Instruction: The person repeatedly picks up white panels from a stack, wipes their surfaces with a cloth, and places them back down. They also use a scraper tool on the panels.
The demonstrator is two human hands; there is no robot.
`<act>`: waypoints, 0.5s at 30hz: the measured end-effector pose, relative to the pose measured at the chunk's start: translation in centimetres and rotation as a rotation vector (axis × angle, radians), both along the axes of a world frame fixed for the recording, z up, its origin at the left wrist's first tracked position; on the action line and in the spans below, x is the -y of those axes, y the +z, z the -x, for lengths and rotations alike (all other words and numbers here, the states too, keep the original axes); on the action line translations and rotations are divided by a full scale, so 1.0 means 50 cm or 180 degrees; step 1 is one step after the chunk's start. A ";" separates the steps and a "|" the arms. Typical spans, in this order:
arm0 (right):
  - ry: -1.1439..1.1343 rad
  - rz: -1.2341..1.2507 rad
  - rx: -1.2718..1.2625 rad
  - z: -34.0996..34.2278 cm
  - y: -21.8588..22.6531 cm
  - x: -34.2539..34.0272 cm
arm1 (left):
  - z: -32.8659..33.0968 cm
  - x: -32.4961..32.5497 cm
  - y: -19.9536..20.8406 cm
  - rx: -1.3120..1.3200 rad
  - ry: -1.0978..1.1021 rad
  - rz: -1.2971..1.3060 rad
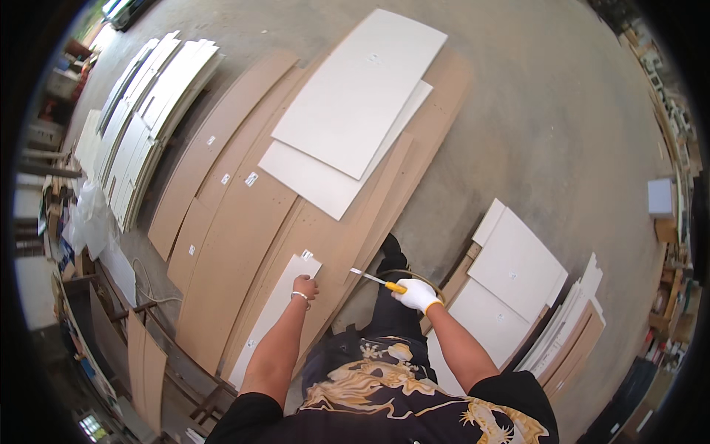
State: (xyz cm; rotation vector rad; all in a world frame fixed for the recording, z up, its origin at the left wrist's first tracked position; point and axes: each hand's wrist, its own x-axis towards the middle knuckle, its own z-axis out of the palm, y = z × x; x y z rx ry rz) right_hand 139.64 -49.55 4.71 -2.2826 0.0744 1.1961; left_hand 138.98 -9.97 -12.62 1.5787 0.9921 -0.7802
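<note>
Yellow-handled tool (393, 286), long axis slanting, tip toward upper left; right hand (418, 294) wrapped around, hiding its rear; left hand (305, 288) over white panel (275, 311), grip indiscernible.

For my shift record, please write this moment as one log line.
left hand: bare, at edge of white strip | right hand: gloved, holding yellow-handled tool | brown panels: beneath white strip and two white panels
</note>
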 end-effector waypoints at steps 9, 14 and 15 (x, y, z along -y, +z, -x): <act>-0.0749 -0.0433 0.0243 -0.112 -0.072 0.059 | -0.610 0.397 -0.097 0.1246 -0.3221 -0.3083; -0.0714 -0.0451 -0.0024 -0.113 -0.109 0.095 | -0.691 0.391 -0.131 0.0995 -0.3638 -0.3186; -0.0726 -0.0464 -0.0074 -0.114 -0.113 0.095 | -0.667 0.373 -0.141 0.1196 -0.3597 -0.3176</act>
